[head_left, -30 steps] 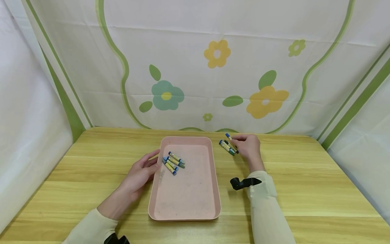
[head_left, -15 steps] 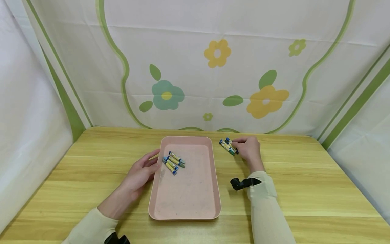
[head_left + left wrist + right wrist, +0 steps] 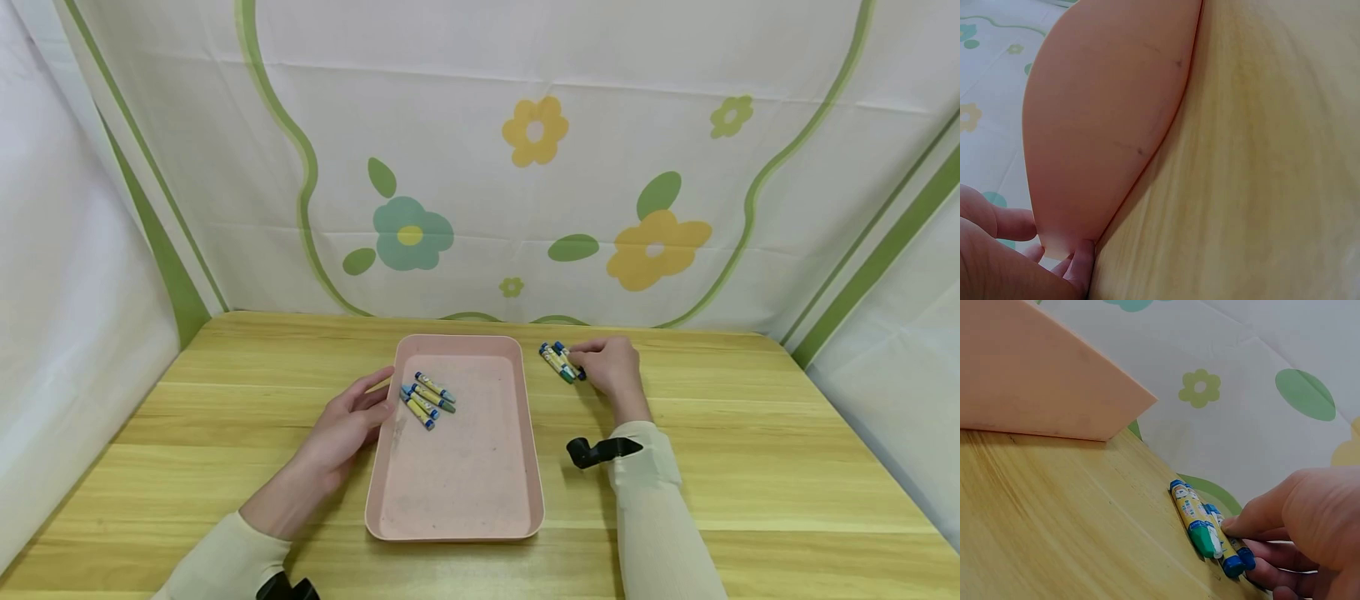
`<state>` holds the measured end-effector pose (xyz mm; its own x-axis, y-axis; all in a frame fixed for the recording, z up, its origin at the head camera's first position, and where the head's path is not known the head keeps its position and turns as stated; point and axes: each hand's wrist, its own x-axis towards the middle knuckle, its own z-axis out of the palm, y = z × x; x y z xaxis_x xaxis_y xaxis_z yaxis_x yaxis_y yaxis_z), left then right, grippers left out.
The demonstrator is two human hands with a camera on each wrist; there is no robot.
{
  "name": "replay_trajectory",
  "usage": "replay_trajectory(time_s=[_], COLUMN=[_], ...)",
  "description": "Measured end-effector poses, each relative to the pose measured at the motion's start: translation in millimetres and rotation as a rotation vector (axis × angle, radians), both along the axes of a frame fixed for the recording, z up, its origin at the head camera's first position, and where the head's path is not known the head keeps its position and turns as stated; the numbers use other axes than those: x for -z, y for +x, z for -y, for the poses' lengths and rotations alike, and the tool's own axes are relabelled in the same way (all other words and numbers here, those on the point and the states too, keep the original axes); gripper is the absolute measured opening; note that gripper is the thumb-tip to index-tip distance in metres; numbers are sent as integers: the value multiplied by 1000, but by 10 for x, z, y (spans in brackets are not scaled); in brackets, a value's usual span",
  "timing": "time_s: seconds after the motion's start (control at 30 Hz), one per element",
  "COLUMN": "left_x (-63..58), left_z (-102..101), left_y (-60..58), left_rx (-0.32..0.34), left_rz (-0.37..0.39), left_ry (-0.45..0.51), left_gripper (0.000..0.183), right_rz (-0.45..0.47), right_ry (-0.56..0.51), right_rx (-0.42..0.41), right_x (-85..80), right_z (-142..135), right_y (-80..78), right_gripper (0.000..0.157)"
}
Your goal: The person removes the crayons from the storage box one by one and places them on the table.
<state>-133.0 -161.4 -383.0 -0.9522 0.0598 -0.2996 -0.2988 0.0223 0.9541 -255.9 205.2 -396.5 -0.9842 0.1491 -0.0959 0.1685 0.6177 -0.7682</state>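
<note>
A pink tray (image 3: 461,467) lies on the table with several crayons (image 3: 433,400) in yellow wrappers with blue bands near its upper left. My left hand (image 3: 348,429) rests against the tray's left side, its fingertips right at the rim. In the left wrist view, fingers (image 3: 1082,265) touch the tray's outer wall, low by the table. To the right of the tray, my right hand (image 3: 611,367) pinches a dark blue crayon (image 3: 1245,556) between thumb and fingers. Lying close beside it are a green crayon (image 3: 1192,519), a white-tipped crayon (image 3: 1215,542) and a blue-ended crayon (image 3: 1232,564).
The wooden table (image 3: 765,467) reaches back to a white cloth (image 3: 465,108) printed with flowers. Black wrist mounts (image 3: 603,450) sit on both sleeves. The tray's right wall stands between its inside and the crayons at the right.
The crayon in my right hand, tilted and raised a second ago, has come down beside the others. That cluster now sits tighter and slightly left. My left hand and the tray have stayed put.
</note>
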Motion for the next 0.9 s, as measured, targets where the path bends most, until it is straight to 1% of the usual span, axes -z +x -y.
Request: replay_trajectory(time_s=[0.2, 0.37, 0.47, 0.6, 0.9], left_x=[-1, 3, 8, 10, 2], left_z=[11, 8, 1, -7, -3], left_y=[0, 1, 2, 2, 0], left_rx=[0, 0, -2, -5, -12], left_rz=[-5, -11, -12, -15, -10], left_ry=[1, 10, 12, 12, 15], left_gripper=[60, 60, 59, 59, 59], right_rz=[11, 23, 29, 13, -42], right_ry=[33, 23, 1, -33, -53], right_rx=[-10, -18, -8, 8, -16], right_x=[-5, -16, -26, -42, -62], right_z=[0, -10, -18, -17, 55], right_y=[-15, 0, 18, 32, 10], right_gripper=[29, 31, 31, 31, 32])
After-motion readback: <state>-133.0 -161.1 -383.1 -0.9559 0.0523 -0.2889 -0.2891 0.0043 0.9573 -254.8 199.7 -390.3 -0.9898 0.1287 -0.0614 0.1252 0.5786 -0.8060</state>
